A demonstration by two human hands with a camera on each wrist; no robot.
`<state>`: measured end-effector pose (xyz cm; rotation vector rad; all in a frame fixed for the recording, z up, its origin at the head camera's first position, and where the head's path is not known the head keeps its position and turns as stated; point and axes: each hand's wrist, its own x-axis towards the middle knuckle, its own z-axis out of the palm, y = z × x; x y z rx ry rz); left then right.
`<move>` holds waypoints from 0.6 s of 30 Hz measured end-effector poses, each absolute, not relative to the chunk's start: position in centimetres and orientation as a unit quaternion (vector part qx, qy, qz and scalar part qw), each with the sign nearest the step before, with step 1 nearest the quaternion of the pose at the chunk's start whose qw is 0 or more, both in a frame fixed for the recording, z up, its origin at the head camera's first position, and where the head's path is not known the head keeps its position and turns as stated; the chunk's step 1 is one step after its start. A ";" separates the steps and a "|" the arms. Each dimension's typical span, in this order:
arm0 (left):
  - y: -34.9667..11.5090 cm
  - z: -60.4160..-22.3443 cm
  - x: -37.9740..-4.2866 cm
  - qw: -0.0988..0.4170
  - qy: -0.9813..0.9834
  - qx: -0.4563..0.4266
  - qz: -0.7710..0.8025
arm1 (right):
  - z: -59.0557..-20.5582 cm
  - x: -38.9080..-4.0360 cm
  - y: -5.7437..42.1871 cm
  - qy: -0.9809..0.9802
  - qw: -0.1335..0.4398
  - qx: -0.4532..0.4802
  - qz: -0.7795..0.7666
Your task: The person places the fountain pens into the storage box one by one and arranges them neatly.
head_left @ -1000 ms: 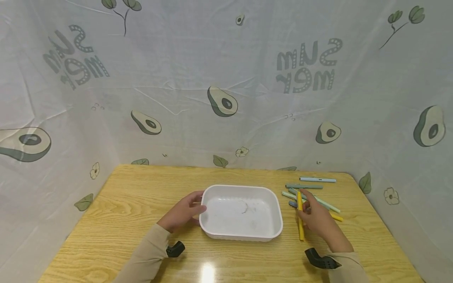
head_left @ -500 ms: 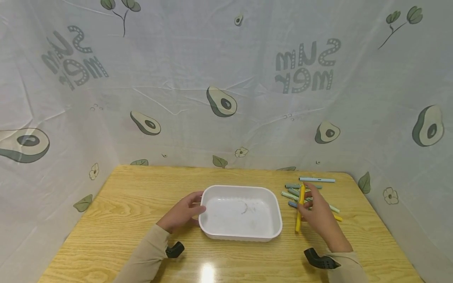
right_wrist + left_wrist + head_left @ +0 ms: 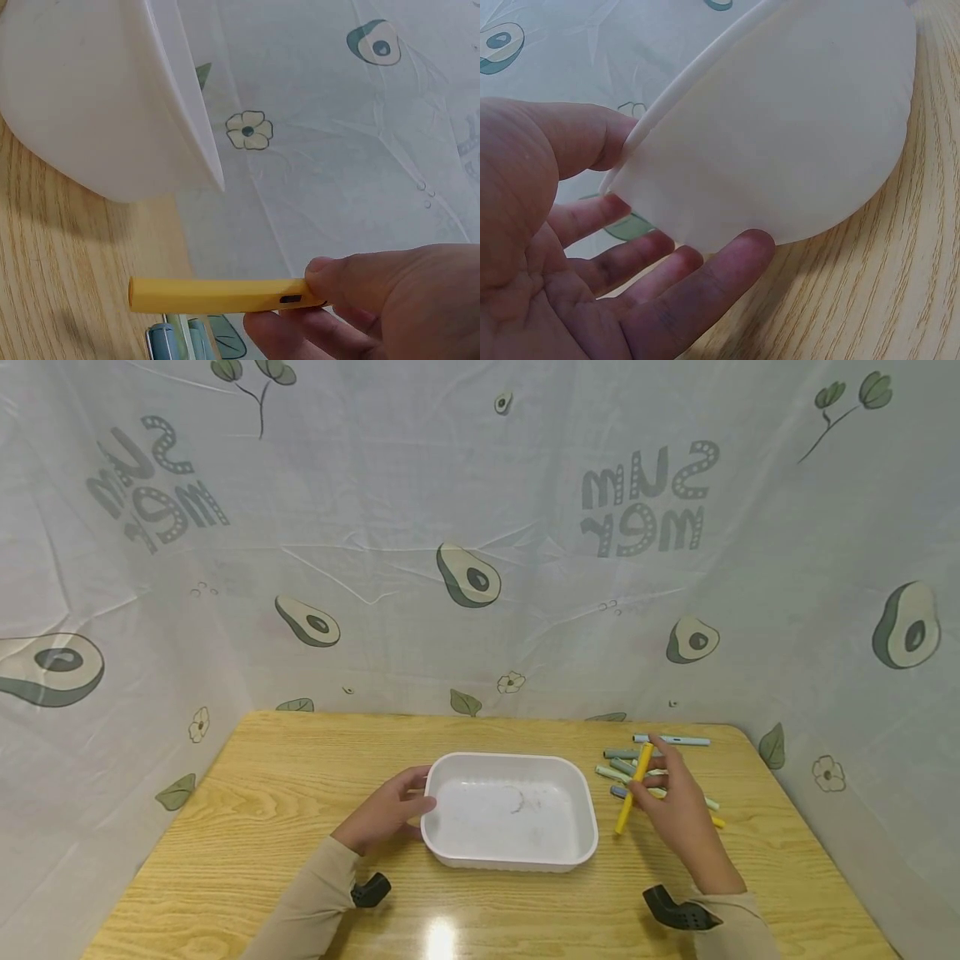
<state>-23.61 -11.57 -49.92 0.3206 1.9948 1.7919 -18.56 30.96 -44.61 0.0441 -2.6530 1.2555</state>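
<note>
My right hand [image 3: 675, 810] pinches a yellow pen [image 3: 202, 295] between thumb and fingers, beside the tray. A small dark window shows in the pen's barrel near the thumb, and in the head view it slants, lower end toward me. My left hand [image 3: 384, 812] grips the left end of a white plastic tray [image 3: 487, 818], thumb at the rim and fingers against the outer wall. Under and behind the right hand lie several more pens, among them a pale green pen [image 3: 609, 772], a blue pen [image 3: 618, 792] and another yellow pen [image 3: 717, 822], partly hidden by the hand.
A light blue pen [image 3: 686, 742] lies farthest back at the right, with a grey-green pen [image 3: 621, 753] just in front. The wooden table [image 3: 322, 752] ends at a printed white curtain [image 3: 375, 660] behind and at both sides.
The right hand has lifted the yellow pen and tilted it, its near end swinging left toward the tray and its far end right. The left hand and tray stay in place.
</note>
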 end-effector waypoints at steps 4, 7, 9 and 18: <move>-11.6 -49.9 -23.6 0.218 0.720 0.117 0.648 | -44.6 -18.6 31.0 -0.900 0.117 0.029 0.420; -11.6 -49.9 -23.6 0.219 0.720 0.116 0.649 | -44.7 -18.7 31.0 -0.900 0.127 0.030 0.416; -11.6 -49.9 -23.6 0.219 0.720 0.117 0.648 | -44.7 -18.6 31.0 -0.898 0.132 0.026 0.418; -11.7 -49.7 -23.6 0.217 0.723 0.118 0.645 | -44.4 -18.6 30.9 -0.890 0.127 0.028 0.436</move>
